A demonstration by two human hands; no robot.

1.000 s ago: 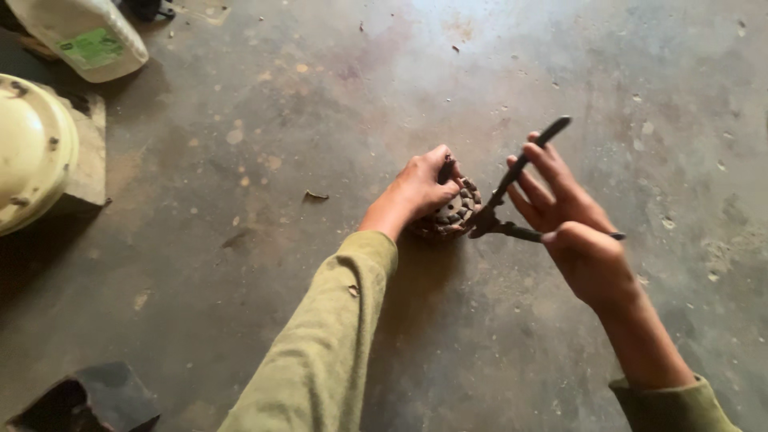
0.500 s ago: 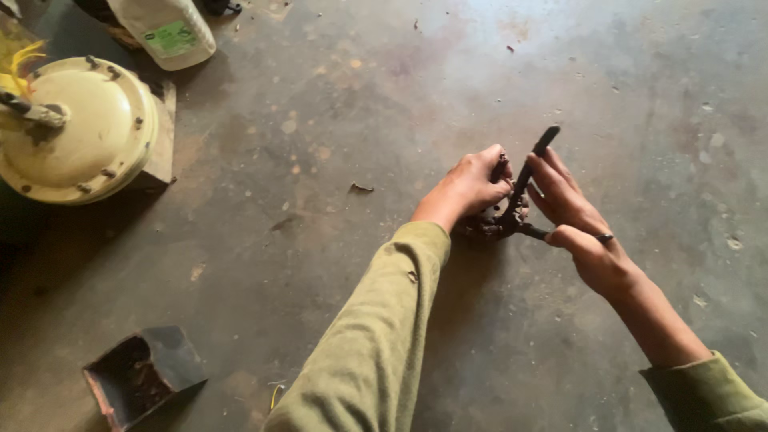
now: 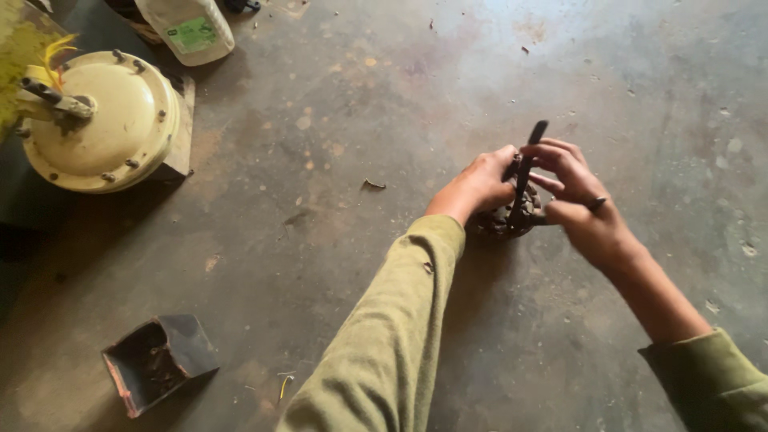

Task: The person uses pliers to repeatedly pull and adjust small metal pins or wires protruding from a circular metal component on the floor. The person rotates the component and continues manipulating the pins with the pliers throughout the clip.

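rusty round metal part under left hand, dark tool in right hand

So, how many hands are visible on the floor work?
2. The left hand holds the dark round part on the floor; the right hand grips the dark tool above it.

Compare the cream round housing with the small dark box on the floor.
The cream round housing is domed, pale and bolted round its rim; the small dark box is square-sided, blackened and open-topped. The housing is far larger and stands on edge; the box lies tilted. Both sit on the concrete floor, away from the hands.
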